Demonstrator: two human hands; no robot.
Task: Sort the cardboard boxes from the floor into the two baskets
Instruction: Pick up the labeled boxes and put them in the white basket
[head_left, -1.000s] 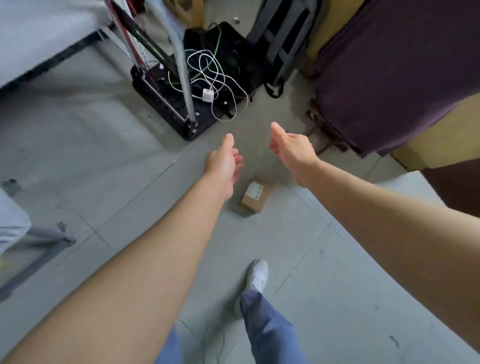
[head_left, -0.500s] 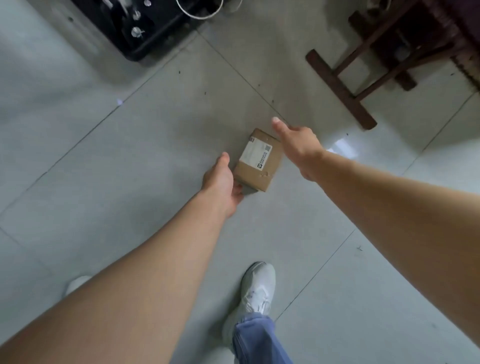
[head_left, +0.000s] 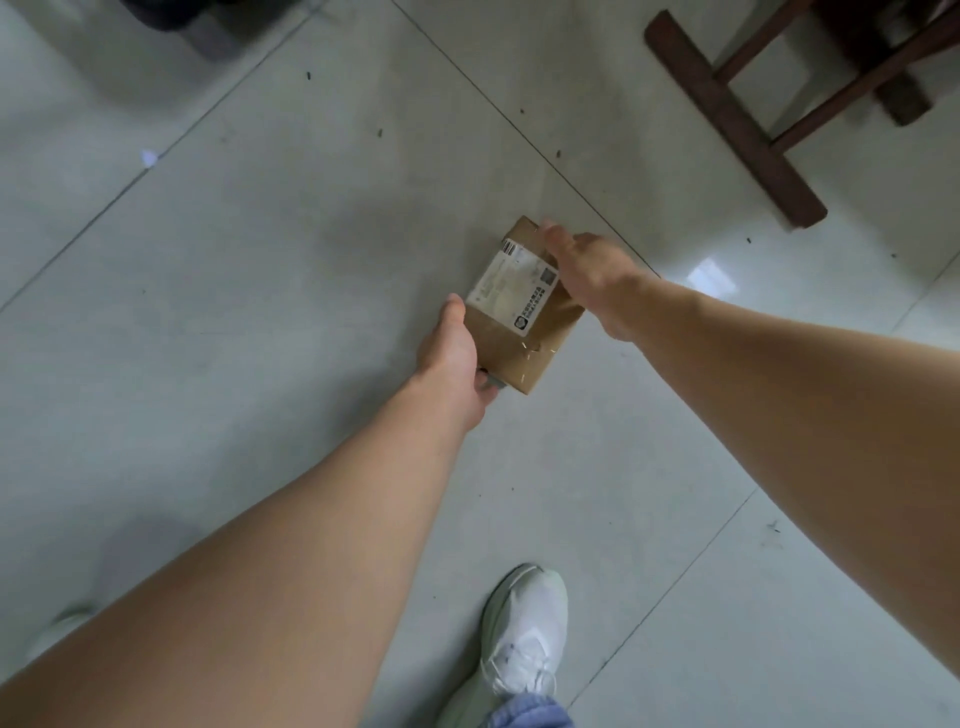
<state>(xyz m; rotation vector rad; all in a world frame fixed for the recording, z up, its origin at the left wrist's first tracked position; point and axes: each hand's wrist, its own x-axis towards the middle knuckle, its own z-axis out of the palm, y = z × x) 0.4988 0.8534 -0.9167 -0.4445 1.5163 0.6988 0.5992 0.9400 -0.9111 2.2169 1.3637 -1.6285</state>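
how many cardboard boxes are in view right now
1. The box sits on the floor mid-frame, with the left hand at its near-left side and the right hand on its far-right side. More may lie outside the frame; no baskets show.

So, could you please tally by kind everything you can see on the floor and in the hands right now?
Cardboard boxes: 1, the labelled cardboard box, held between the left hand and the right hand
White shoes: 1 clearly seen, the white shoe
Dark wooden furniture bases: 1, the wooden base
Baskets: 0 in view
Total: 3
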